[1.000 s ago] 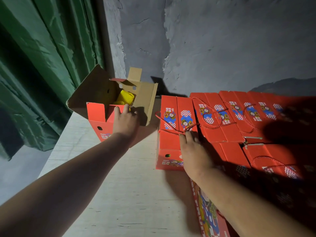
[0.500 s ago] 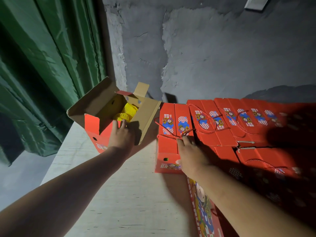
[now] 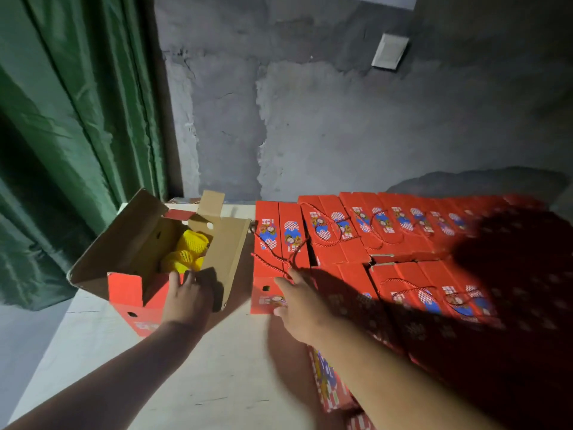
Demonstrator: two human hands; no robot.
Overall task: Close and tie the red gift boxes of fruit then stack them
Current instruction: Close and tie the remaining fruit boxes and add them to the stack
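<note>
My left hand (image 3: pixel 186 301) grips the near rim of the open box (image 3: pixel 145 259), yellow-netted fruit (image 3: pixel 189 249) just past my fingers. Right hand (image 3: pixel 299 308) lies open on a closed box (image 3: pixel 276 243), touching its cord (image 3: pixel 280 259).

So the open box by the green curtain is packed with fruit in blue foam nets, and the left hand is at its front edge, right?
Not quite: the head view shows the nets are yellow, not blue. The open box does sit by the green curtain, left hand at its front edge.
</note>
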